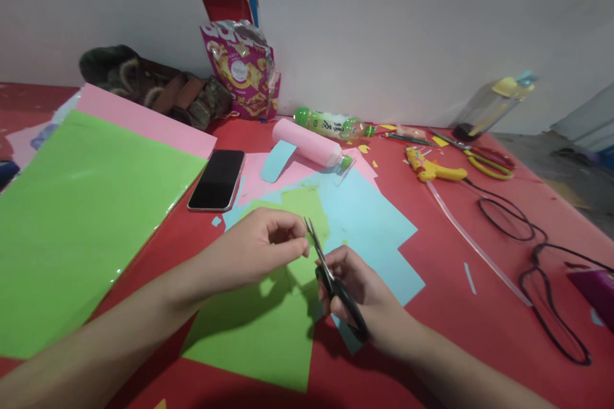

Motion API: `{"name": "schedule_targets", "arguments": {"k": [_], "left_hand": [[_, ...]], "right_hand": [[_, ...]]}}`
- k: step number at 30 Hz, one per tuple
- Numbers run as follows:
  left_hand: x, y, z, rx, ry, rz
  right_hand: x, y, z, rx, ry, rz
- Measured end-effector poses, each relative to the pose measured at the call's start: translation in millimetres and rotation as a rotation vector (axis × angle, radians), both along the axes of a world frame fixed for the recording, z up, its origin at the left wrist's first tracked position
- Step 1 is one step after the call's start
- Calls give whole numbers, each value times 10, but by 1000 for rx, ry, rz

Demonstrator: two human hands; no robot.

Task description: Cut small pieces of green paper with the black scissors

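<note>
My right hand (357, 287) grips a pair of scissors (330, 275) by the black handles, and the blades point up and away, slightly parted. My left hand (268, 243) is just left of the blade tips, thumb and forefinger pinched together; whatever is between them is too small to make out. Below both hands lies a green paper sheet (259, 345), partly in shadow, overlapping light blue paper (369, 211). Beyond them, a bottle wrapped in pink paper (307, 142) lies on its side with a curved blue paper piece (278, 161) against it.
A smartphone (217, 180) and a large green sheet pack (96, 217) lie left. Behind stand a snack bag (244, 70) and a lying green-capped bottle (330, 123). At right are a yellow glue gun (434, 169) with its cable, yellow-handled scissors (489, 163) and a tilted clear bottle (494, 105).
</note>
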State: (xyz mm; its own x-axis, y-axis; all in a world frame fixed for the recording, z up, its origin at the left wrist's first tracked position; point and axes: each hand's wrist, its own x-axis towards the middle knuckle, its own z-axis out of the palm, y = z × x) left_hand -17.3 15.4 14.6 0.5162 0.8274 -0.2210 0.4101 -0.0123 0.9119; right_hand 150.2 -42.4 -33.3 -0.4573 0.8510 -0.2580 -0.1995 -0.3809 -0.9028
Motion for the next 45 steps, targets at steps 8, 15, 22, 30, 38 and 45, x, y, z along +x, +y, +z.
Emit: {"name": "schedule_targets", "arguments": {"k": [8, 15, 22, 30, 38, 45], "left_hand": [[-32, 18, -27, -33, 87, -89], [33, -26, -65, -24, 182, -354], [83, -90, -165, 27, 171, -431], [90, -103, -173, 29, 182, -439], [129, -112, -214, 138, 195, -337], [212, -189, -256, 218, 126, -258]], "right_hand": [[-30, 35, -18, 66, -161, -167], [-14, 41, 13, 117, -24, -202], [-25, 29, 23, 87, -66, -218], [-24, 20, 6, 99, -89, -219], [-27, 61, -20, 155, -45, -418], [-28, 64, -13, 164, -45, -463]]}}
